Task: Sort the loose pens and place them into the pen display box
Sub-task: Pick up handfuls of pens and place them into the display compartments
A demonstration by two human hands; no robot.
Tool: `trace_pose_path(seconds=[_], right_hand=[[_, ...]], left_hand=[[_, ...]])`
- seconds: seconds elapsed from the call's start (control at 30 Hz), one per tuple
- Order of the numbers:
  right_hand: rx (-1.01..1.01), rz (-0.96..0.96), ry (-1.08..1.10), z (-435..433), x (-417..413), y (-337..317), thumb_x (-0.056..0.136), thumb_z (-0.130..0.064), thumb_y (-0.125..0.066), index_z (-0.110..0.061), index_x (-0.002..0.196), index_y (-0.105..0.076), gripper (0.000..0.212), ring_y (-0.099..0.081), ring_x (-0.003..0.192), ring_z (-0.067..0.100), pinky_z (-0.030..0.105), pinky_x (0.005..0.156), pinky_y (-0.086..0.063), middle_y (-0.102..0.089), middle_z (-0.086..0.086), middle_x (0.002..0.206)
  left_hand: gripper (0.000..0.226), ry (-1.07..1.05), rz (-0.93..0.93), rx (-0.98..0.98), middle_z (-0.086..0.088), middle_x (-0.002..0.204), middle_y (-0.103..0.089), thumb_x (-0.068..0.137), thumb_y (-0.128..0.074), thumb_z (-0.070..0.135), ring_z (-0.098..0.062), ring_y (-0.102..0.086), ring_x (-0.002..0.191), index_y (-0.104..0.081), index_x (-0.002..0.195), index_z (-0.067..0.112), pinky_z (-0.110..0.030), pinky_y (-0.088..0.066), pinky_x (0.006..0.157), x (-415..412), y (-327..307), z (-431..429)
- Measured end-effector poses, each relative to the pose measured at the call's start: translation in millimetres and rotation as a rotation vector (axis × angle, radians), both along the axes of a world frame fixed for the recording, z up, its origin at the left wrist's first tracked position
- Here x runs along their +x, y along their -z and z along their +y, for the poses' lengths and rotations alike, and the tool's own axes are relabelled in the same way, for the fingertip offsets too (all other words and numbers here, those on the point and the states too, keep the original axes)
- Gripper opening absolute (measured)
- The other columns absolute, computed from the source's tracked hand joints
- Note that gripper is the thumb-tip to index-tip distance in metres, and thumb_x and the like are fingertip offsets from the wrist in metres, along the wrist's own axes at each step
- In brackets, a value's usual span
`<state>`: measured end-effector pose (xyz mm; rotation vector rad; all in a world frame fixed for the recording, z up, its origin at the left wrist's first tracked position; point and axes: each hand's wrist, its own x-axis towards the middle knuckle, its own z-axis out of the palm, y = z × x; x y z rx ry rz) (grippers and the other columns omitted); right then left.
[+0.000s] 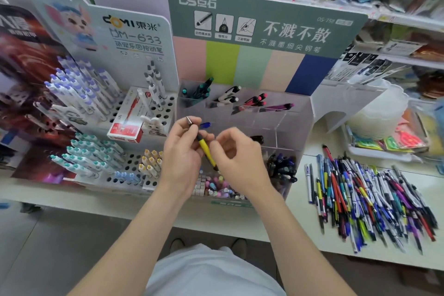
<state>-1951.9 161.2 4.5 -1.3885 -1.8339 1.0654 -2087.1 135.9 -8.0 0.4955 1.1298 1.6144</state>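
Note:
A yellow pen (205, 150) with a silver tip pointing up-left is held over the clear pen display box (292, 125). My left hand (182, 151) grips its upper part near the tip. My right hand (236, 157) pinches its lower end with curled fingers. The box's back compartments hold teal, white, pink and purple pens; a blue pen (205, 125) and a black pen (257, 139) lie in the middle row. Dark pens (282, 167) fill the front right compartment. A big pile of loose pens (365, 202) lies on the white counter to the right.
A white hole-rack display (134, 113) with blue, teal and yellow pens stands to the left, with a red pen box (128, 127) on it. Shelves of stationery rise behind. Plastic trays (384, 127) sit at the far right. The counter edge (216, 223) runs below my forearms.

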Motion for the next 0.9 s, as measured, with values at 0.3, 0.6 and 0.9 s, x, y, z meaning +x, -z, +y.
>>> trace_pose_path(seconds=[0.3, 0.6, 0.9], right_hand=[[-0.207, 1.108, 0.619, 11.4, 64.0, -15.0, 0.107, -0.016, -0.062, -0.008, 0.112, -0.074, 0.016, -0.061, 0.069, 0.014, 0.023, 0.062, -0.053, -0.068, 0.007, 0.081], [0.402, 0.246, 0.826, 63.7, 128.3, -10.8, 0.102, -0.026, -0.067, -0.017, 0.106, -0.078, 0.016, -0.065, 0.076, 0.001, 0.018, 0.072, -0.053, -0.074, -0.007, 0.088], [0.323, 0.176, 0.558, 56.2, 144.9, 7.1, 0.111, -0.023, -0.048, -0.021, 0.127, -0.069, 0.027, -0.068, 0.100, 0.003, 0.021, 0.086, -0.052, -0.074, -0.007, 0.110]], left_hand=[[0.026, 0.211, 0.226, -0.108, -0.009, 0.112, -0.079, 0.115, -0.045, 0.019, -0.027, -0.077, 0.102, -0.068, 0.126, 0.018, -0.040, -0.062, 0.090, 46.1, -7.6, 15.2], [0.030, 0.483, 0.477, -0.279, -0.004, 0.090, -0.078, 0.109, -0.044, 0.007, -0.020, -0.069, 0.077, -0.074, 0.106, 0.013, -0.039, -0.059, 0.080, 81.7, -1.1, 22.9], [0.032, 0.500, 0.558, -0.235, -0.012, 0.092, -0.078, 0.108, -0.044, 0.005, -0.019, -0.067, 0.074, -0.074, 0.101, 0.014, -0.034, -0.054, 0.074, 121.0, 7.8, 25.1]])
